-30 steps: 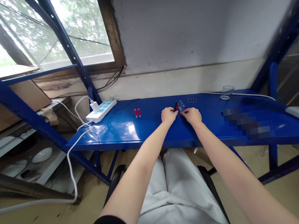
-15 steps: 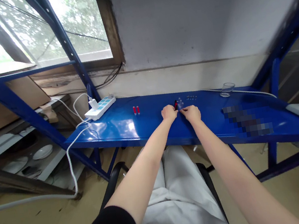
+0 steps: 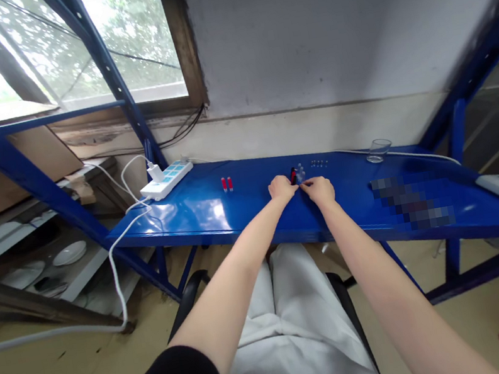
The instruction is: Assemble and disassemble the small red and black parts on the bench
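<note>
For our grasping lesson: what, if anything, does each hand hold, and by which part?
The left hand seems to hold a red-and-black item by its lower end; whether the right hand holds anything cannot be told.

Two hands (image 3: 282,188); two red-topped pieces (image 3: 224,183) left of them; one glass (image 3: 378,150); one power strip (image 3: 167,180).

Well in from the front edge of the tabletop (image 3: 252,177), the left hand (image 3: 282,188) is at a red-and-black piece (image 3: 293,176), the right hand (image 3: 320,190) beside clear pieces (image 3: 300,172) (grips too small to read). A clear cup (image 3: 378,151) stands near the back edge.
</note>
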Motion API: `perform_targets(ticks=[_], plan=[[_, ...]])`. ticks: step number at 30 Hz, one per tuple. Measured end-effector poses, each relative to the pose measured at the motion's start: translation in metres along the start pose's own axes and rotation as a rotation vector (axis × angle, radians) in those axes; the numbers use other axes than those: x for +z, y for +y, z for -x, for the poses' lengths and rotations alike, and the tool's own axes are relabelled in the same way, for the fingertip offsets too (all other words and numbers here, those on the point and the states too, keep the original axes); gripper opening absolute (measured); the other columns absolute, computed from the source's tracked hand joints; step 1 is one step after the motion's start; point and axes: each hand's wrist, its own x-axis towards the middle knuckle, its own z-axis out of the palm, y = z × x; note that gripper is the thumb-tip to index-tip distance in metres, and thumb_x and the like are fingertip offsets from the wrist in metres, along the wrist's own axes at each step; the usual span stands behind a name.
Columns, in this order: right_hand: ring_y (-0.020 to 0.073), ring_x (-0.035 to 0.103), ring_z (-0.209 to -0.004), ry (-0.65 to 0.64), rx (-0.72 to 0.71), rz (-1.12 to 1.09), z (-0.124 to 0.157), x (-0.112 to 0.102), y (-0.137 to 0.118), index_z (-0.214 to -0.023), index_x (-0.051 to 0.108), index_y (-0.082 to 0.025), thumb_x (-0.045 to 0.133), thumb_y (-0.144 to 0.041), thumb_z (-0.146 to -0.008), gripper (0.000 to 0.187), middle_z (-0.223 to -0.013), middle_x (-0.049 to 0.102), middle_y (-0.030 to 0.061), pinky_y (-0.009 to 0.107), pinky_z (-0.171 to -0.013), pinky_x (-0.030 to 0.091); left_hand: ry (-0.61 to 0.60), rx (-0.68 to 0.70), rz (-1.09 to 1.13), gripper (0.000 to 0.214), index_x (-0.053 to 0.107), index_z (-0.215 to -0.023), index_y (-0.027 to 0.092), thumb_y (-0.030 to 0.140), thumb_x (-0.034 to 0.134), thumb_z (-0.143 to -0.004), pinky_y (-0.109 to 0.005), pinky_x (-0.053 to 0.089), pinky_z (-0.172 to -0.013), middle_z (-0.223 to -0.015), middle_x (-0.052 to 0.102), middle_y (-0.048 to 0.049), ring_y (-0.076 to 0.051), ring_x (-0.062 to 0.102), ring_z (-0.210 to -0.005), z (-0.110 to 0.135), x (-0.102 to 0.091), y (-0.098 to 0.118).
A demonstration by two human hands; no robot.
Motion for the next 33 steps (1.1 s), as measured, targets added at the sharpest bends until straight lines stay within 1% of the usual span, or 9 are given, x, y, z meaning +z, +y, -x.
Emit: perform_targets(ticks=[3, 5, 9, 11, 13, 17, 22, 28, 33], plan=[[0.0235, 0.062, -0.085, -0.009, 0.016, 0.000, 0.001, -0.001, -0.001, -0.091, 0.071, -0.024, 0.056, -0.040, -0.073, 0.028, -0.086, 0.069, 0.0081, 0.028, -0.066, 0.045, -0.006, 0.072, 0.003, 0.014, 0.063, -0.064, 0.017, 0.026, 0.072, -0.058, -0.030, 0.044, -0.070, -0.073, 0.062, -0.0074, -0.021, 0.059, -0.075, -0.007, -0.019, -0.002], [0.0235, 0.062, -0.083, -0.012, 0.029, -0.007, 0.001, -0.002, -0.002, -0.090, 0.071, -0.024, 0.056, -0.041, -0.073, 0.028, -0.083, 0.069, 0.0077, 0.028, -0.065, 0.045, 0.030, 0.163, -0.034, 0.014, 0.064, -0.066, 0.017, 0.026, 0.071, -0.059, -0.029, 0.043, -0.069, -0.073, 0.061, -0.0067, -0.019, 0.058, -0.073, -0.017, -0.041, -0.003], [0.0224, 0.062, -0.079, -0.018, 0.022, -0.028, 0.002, -0.002, -0.002, -0.089, 0.071, -0.022, 0.057, -0.040, -0.072, 0.028, -0.077, 0.068, 0.0073, 0.027, -0.062, 0.043, -0.021, 0.340, -0.155, 0.009, 0.065, -0.065, 0.015, 0.022, 0.069, -0.061, -0.026, 0.043, -0.065, -0.065, 0.058, -0.0049, -0.015, 0.055, -0.063, -0.040, -0.100, -0.008], [0.0219, 0.062, -0.077, -0.023, 0.012, -0.033, 0.002, -0.002, -0.001, -0.089, 0.070, -0.021, 0.057, -0.040, -0.072, 0.028, -0.073, 0.067, 0.0068, 0.026, -0.061, 0.043, 0.037, 0.425, -0.222, 0.009, 0.065, -0.062, 0.015, 0.021, 0.070, -0.059, -0.024, 0.042, -0.065, -0.065, 0.058, -0.0043, -0.015, 0.054, -0.064, -0.049, -0.131, -0.012], [0.0217, 0.062, -0.075, -0.029, 0.010, -0.034, 0.001, -0.001, -0.001, -0.088, 0.070, -0.022, 0.055, -0.040, -0.073, 0.028, -0.069, 0.067, 0.0060, 0.026, -0.059, 0.042, 0.042, 0.442, -0.326, 0.012, 0.066, -0.064, 0.015, 0.025, 0.070, -0.059, -0.026, 0.042, -0.070, -0.069, 0.058, -0.0047, -0.016, 0.055, -0.070, -0.053, -0.160, -0.017], [0.0229, 0.061, -0.077, -0.035, 0.010, -0.028, 0.000, 0.000, 0.000, -0.087, 0.069, -0.022, 0.055, -0.040, -0.073, 0.027, -0.071, 0.067, 0.0065, 0.027, -0.058, 0.041, -0.132, 0.401, -0.657, 0.029, 0.068, -0.087, 0.020, 0.038, 0.066, -0.065, -0.037, 0.035, -0.090, -0.101, 0.058, -0.0075, -0.026, 0.047, -0.102, -0.050, -0.199, -0.028], [0.0250, 0.060, -0.081, 0.020, -0.017, -0.067, 0.002, 0.001, 0.001, -0.095, 0.066, -0.018, 0.054, -0.043, -0.073, 0.035, -0.079, 0.066, 0.0092, 0.029, -0.061, 0.041, -0.270, 0.387, -0.800, 0.043, 0.064, -0.104, 0.023, 0.042, 0.065, -0.066, -0.045, 0.028, -0.094, -0.118, 0.050, -0.0086, -0.030, 0.037, -0.111, -0.041, -0.208, -0.048], [0.0220, 0.058, -0.072, 0.280, -0.029, -0.267, 0.015, -0.008, -0.005, -0.097, 0.058, -0.016, 0.044, -0.042, -0.079, 0.035, -0.068, 0.061, 0.0053, 0.030, -0.063, 0.039, -0.319, 0.372, -0.794, 0.047, 0.059, -0.113, 0.024, 0.039, 0.062, -0.069, -0.047, 0.025, -0.095, -0.127, 0.044, -0.0097, -0.032, 0.033, -0.114, -0.036, -0.193, -0.066], [0.0198, 0.054, -0.065, 0.345, -0.092, -0.318, 0.019, -0.011, -0.007, -0.091, 0.056, -0.017, 0.043, -0.036, -0.077, 0.026, -0.063, 0.058, 0.0030, 0.029, -0.061, 0.036, -0.338, 0.316, -0.810, 0.044, 0.061, -0.110, 0.023, 0.036, 0.065, -0.067, -0.049, 0.024, -0.095, -0.130, 0.042, -0.0103, -0.033, 0.031, -0.117, -0.035, -0.182, -0.077]])
